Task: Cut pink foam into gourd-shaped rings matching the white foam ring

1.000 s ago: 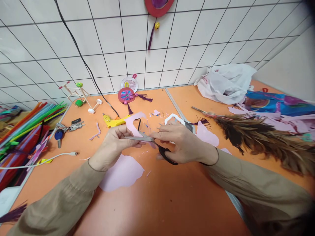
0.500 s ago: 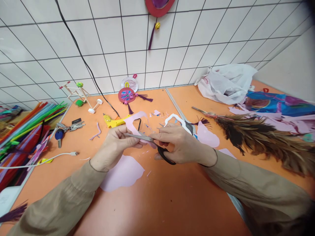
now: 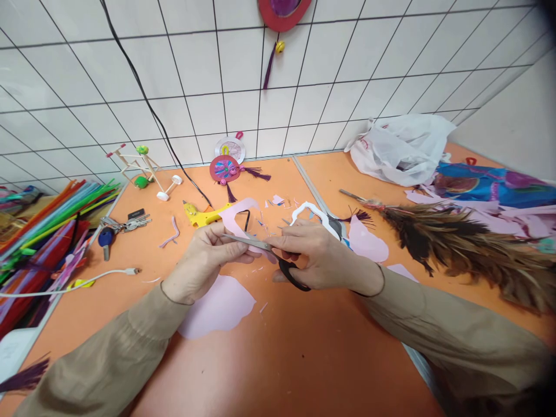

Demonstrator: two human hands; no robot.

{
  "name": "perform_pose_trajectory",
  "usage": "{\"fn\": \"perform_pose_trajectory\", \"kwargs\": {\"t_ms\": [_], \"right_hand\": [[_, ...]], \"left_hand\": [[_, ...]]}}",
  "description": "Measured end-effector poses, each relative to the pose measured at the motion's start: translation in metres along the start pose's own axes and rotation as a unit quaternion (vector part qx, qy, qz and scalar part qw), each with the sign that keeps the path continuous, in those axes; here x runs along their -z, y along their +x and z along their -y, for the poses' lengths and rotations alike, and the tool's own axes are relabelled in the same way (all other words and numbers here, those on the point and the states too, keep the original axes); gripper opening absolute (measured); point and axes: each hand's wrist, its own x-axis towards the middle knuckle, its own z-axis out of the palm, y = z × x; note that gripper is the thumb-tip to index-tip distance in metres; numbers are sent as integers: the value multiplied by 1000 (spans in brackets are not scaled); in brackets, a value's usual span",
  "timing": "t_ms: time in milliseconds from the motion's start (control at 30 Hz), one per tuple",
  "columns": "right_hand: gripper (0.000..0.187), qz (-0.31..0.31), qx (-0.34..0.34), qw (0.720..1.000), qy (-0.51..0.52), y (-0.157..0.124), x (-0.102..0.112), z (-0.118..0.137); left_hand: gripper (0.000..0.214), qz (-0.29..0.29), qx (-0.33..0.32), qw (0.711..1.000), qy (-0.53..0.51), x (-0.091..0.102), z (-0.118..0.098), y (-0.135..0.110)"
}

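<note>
My left hand pinches a curved strip of pink paper, fingers closed on it. Black-handled scissors are gripped in my right hand; their blades lie across the paper close to my left fingertips. Part of the paper is hidden behind the blades and fingers. Below my hands, a larger pink paper shape with a wavy edge lies flat on the orange table. Another pink paper piece and a white scalloped frame are just beyond my right hand.
A yellow glue gun lies behind my left hand, among paper scraps. Keys, a white cable and colourful pipe cleaners are at left. A feather duster and white plastic bag occupy the right.
The view has shifted very slightly. Both hands, the scissors and the pink paper keep nearly the same position.
</note>
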Motion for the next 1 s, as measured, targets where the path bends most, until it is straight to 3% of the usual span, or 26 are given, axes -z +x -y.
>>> {"fn": "perform_pose_trajectory", "kwargs": {"t_ms": [1000], "right_hand": [[20, 3, 0, 1000, -1, -1, -1, 2]], "left_hand": [[15, -41, 32, 996, -66, -3, 6, 1]]}}
